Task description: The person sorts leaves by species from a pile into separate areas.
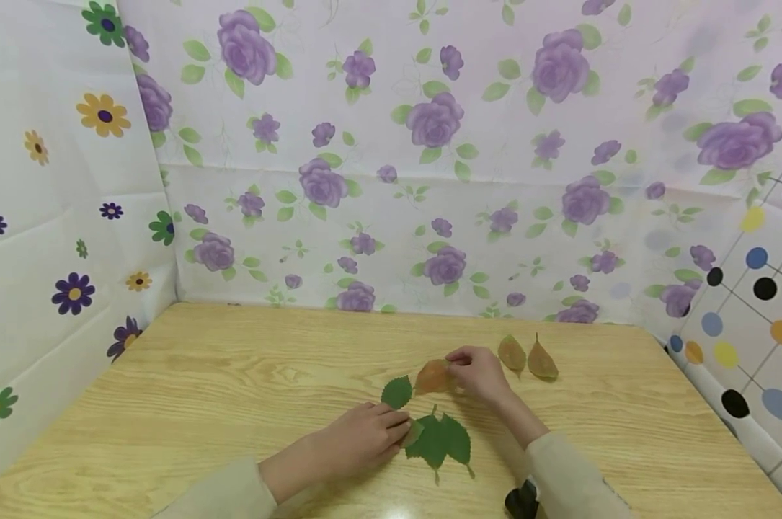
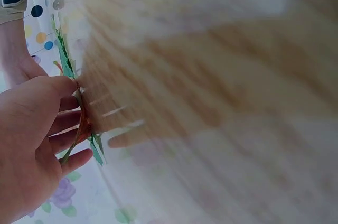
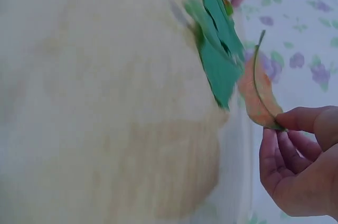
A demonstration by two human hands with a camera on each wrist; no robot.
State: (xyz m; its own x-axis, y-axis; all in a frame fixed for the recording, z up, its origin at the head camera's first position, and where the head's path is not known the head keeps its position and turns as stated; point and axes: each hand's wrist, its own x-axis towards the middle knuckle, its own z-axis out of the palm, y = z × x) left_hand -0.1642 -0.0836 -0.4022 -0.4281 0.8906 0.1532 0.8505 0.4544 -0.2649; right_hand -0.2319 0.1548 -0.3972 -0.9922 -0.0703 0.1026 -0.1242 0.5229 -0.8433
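My right hand [image 1: 478, 371] pinches one end of an orange-brown leaf [image 1: 432, 376] between thumb and forefinger. In the right wrist view that leaf [image 3: 259, 94] hangs out from the fingertips, its stem pointing away from the hand. My left hand [image 1: 365, 436] is low over the table and holds a brownish-green leaf [image 1: 414, 432], mostly hidden under its fingers. This leaf's edge overlaps a cluster of dark green leaves [image 1: 437, 436] in the head view. A single green leaf [image 1: 396, 391] lies just beyond the left fingers.
Two brownish leaves, one yellow-green at its tip [image 1: 511, 355] and one browner [image 1: 543, 361], lie side by side at the back right of the wooden table [image 1: 235, 375]. A black object [image 1: 522, 499] is by the right sleeve. Flowered cloth [image 1: 378, 238] stands behind the table.
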